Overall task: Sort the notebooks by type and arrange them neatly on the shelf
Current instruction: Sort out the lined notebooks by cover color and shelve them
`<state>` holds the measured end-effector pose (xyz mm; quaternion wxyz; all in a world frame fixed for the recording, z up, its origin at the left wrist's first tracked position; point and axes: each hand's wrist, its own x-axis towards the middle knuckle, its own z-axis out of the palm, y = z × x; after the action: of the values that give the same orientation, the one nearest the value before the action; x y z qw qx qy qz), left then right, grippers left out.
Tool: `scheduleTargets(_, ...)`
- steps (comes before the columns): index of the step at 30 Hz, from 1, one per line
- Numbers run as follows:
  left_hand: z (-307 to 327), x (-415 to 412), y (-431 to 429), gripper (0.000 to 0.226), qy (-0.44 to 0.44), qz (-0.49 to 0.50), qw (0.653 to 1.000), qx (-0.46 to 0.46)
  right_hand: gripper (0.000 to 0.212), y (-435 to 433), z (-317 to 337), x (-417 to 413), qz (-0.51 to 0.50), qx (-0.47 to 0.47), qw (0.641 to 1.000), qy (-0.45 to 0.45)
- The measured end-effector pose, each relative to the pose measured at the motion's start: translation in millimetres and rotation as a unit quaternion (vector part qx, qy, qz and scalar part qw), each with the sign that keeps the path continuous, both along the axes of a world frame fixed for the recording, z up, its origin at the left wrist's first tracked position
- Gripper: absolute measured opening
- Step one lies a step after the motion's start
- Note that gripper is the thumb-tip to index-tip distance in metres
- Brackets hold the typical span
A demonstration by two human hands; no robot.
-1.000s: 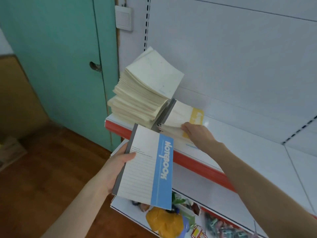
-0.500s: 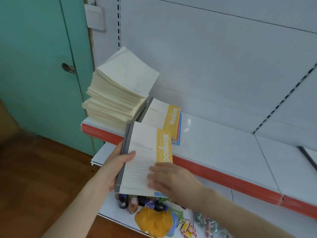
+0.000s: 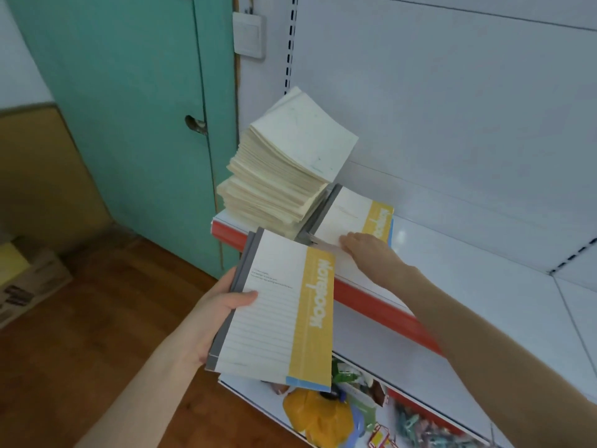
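My left hand (image 3: 213, 315) grips a small stack of notebooks below the shelf edge. The top one (image 3: 277, 305) is white with a yellow "Notebook" band, and a blue-banded one shows under it. On the white shelf (image 3: 484, 286) a tall, leaning stack of cream notebooks (image 3: 284, 176) stands at the left end. Beside it lies a low pile topped by a yellow-banded notebook (image 3: 352, 211). My right hand (image 3: 368, 253) reaches to that pile, its fingers pinching the front edge of the top notebook.
A red strip (image 3: 371, 302) runs along the shelf front. The lower shelf holds a yellow bag (image 3: 316, 415) and small packaged goods. A green door (image 3: 145, 124) and a wall switch (image 3: 248, 33) are to the left. A cardboard box (image 3: 29, 279) sits on the wooden floor.
My right hand took a yellow-banded notebook from the shelf pile, laid it on the blue one in my left hand, then went back to the pile.
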<state>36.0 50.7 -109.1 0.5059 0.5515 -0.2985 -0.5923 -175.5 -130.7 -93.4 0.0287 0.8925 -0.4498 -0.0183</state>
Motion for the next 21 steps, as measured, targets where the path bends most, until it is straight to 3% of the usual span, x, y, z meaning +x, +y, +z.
scheduleTargets(5, 4, -3, 3, 0.045, 0.004, -0.006, 1.000, -0.013, 0.035, 27, 27, -11, -0.079, 0.015, 0.993, -0.090)
scheduleTargets(7, 7, -13, 2, 0.033, 0.005, -0.005, 1.000, -0.025, 0.035, 54, 36, -14, -0.075, 0.000, 0.989, -0.124)
scheduleTargets(10, 12, -35, 3, 0.015, -0.008, -0.022, 0.999, -0.049, 0.042, 113, 31, -22, 0.013, -0.064, 0.989, -0.135)
scheduleTargets(14, 14, -70, -2, 0.042, -0.013, -0.030, 0.995, -0.093, 0.023, 174, -8, -46, 0.118, -0.122, 0.973, -0.154)
scheduleTargets(16, 14, -90, -3, 0.037, -0.016, -0.027, 0.994, -0.108, 0.023, 186, -14, -63, 0.116, -0.098, 0.977, -0.151)
scheduleTargets(19, 18, -125, -5, 0.033, -0.010, -0.039, 0.992, -0.117, 0.049, 191, -3, -98, 0.021, -0.031, 0.955, -0.295)
scheduleTargets(21, 22, -154, -8, 0.033, -0.002, -0.054, 0.990, -0.127, 0.039, 187, 8, -132, -0.114, -0.040, 0.918, -0.379)
